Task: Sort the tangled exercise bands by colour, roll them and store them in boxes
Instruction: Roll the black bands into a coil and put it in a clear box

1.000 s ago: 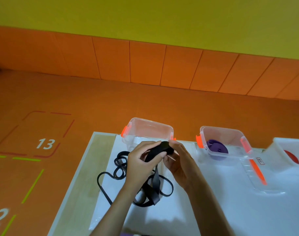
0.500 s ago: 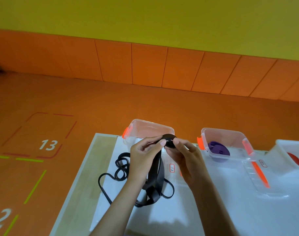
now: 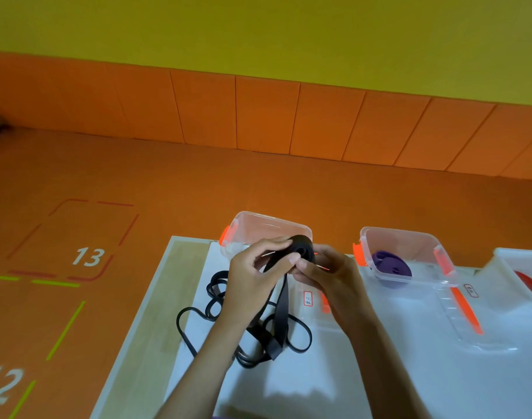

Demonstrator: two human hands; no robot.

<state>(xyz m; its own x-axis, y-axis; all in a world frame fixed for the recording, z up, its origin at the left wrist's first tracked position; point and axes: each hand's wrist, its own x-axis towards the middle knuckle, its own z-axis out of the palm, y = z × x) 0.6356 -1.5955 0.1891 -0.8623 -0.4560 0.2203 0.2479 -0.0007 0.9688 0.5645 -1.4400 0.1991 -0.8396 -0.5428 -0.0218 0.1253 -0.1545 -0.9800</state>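
Observation:
Both hands hold a partly rolled black exercise band [image 3: 302,251] above the table, in front of a clear box with orange latches [image 3: 266,225]. My left hand [image 3: 252,276] pinches the roll from the left and my right hand [image 3: 328,276] grips it from the right. The band's loose end hangs down to a tangle of black bands [image 3: 273,337] on the white sheet. A rolled purple band [image 3: 390,264] lies in a second clear box [image 3: 410,240] to the right.
A third white box [image 3: 518,261] holding something red [image 3: 531,282] stands at the far right. A clear lid with an orange latch [image 3: 467,313] lies before the purple band's box. The white sheet [image 3: 379,373] covers the table; the wooden edge [image 3: 155,313] shows on the left. Orange floor lies beyond.
The hands have turned the black roll and lifted it slightly; the roll now shows its open centre, and more of the band is wound on.

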